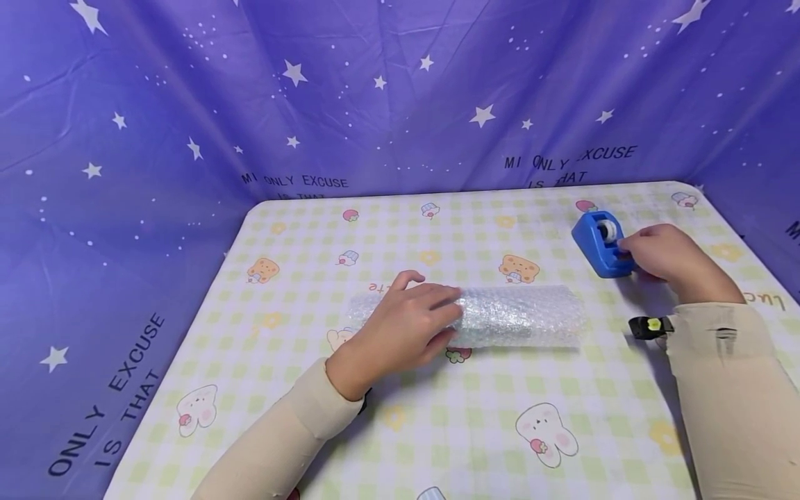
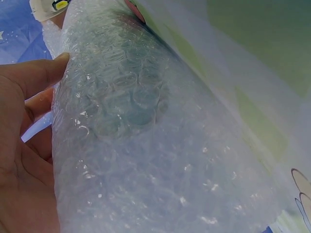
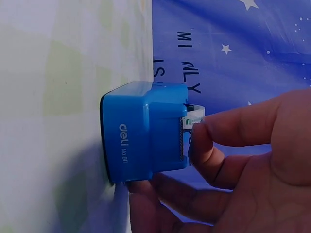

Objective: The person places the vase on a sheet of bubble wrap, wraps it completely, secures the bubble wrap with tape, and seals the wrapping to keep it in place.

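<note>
A bubble-wrapped roll lies crosswise on the table. Something pale green shows dimly through the wrap in the left wrist view; its kind cannot be made out. My left hand holds the roll near its left part, fingers curved over the top and thumb against the near side. At the right, a blue tape dispenser stands on the table. Thumb and forefinger of my right hand pinch the free end of the clear tape at the toothed cutter. The other fingers are beside the dispenser's base.
Under everything is a table with a green-and-white checked cover printed with cartoon figures. A purple curtain with white stars hangs behind the table and along its sides. A black strap device sits at the right wrist.
</note>
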Demonstrator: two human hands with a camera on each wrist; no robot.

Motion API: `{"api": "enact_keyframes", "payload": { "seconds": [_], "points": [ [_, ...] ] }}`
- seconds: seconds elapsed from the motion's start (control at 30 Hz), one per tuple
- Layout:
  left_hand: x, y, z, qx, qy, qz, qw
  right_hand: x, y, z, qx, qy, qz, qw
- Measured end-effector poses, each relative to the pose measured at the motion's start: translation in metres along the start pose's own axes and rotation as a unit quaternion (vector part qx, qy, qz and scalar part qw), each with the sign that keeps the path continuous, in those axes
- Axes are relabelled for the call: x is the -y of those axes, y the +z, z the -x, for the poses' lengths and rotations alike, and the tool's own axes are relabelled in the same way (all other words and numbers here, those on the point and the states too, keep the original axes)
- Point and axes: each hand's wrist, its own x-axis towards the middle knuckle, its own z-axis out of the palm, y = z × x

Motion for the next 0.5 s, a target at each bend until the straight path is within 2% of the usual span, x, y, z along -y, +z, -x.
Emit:
{"api": "enact_keyframes", "payload": {
  "seconds": [0.17, 0.37, 0.5],
  "points": [
    [-0.0002, 0.0006, -0.0003, -0.001, 0.000, -0.002, 1.0000, -0.0012, -0.0005, -0.0011, -0.004, -0.015, -0.010, 0.9998],
    [-0.0009, -0.0005, -0.0007, -0.005, 0.000, -0.001, 1.0000, -0.0005, 0.0030, -0.0038, 0.010, -0.019, -0.098, 0.9949],
    [-0.0010, -0.0006, -0.0007, -0.003, -0.001, 0.001, 1.0000, -0.0017, 0.0034, -0.0051, 0.019, -0.015, -0.128, 0.9915]
  ]
}}
